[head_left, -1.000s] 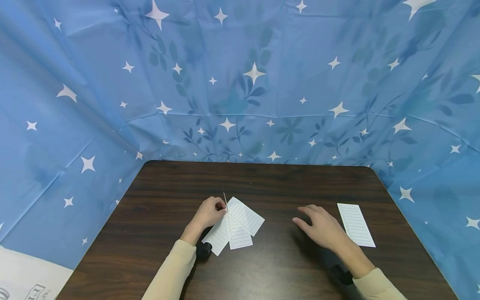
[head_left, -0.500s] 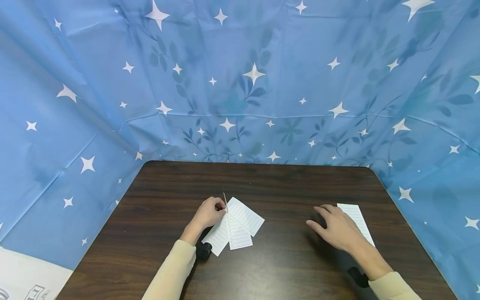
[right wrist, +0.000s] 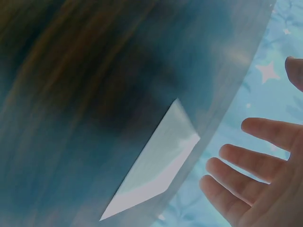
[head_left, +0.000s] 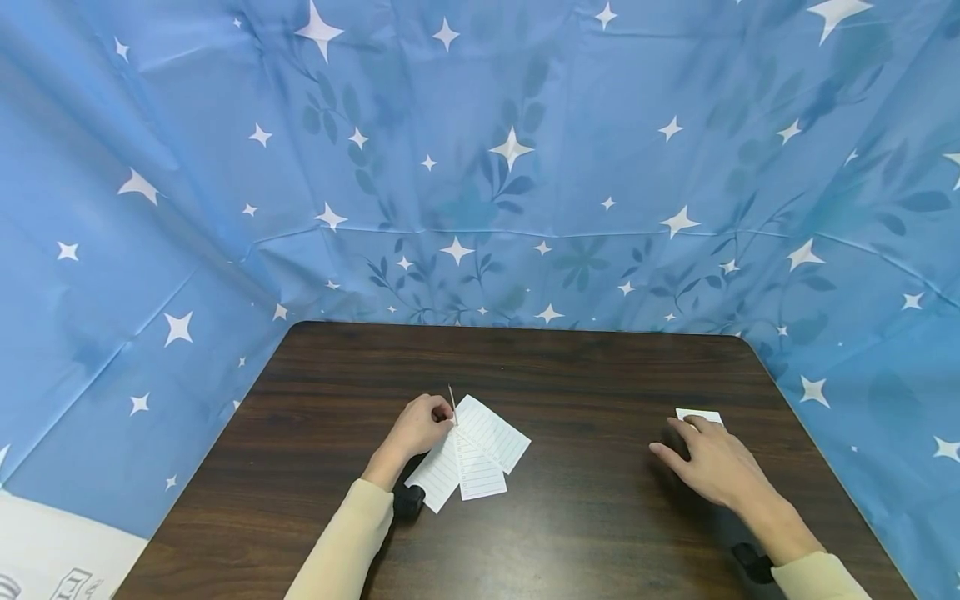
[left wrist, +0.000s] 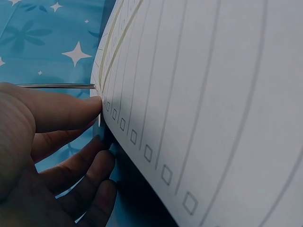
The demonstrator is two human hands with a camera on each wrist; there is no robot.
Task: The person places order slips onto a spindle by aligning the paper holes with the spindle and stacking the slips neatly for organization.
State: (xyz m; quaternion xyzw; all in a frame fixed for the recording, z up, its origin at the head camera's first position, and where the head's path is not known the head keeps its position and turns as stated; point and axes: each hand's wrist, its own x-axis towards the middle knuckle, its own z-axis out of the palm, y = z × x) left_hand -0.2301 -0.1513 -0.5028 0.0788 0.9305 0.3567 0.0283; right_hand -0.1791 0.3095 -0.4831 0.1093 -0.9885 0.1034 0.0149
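Note:
At the centre left of the table, my left hand [head_left: 416, 427] pinches the top corner of several white lined cards [head_left: 486, 473], fanned out to the right and toward me. A thin metal rod [left wrist: 57, 86] meets the cards just above the thumb in the left wrist view; in the head view this rod [head_left: 452, 402] points up and away. Small checkboxes run along the edge of the cards [left wrist: 213, 94]. My right hand [head_left: 716, 471], fingers spread and holding nothing, is over a single white card [head_left: 697, 413] and hides most of it. The right wrist view shows this card [right wrist: 151, 165] apart from the fingertips.
A dark wood-grain table [head_left: 570, 375] with rounded far corners bears everything. Behind and beside it hangs a blue cloth [head_left: 570, 167] with white stars. A white printed surface [head_left: 67, 550] shows at the lower left. Black bands [head_left: 752, 562] sit at both wrists.
My right hand has moved right from the bare table and now covers most of the single card. The left hand and its fanned cards have stayed in place.

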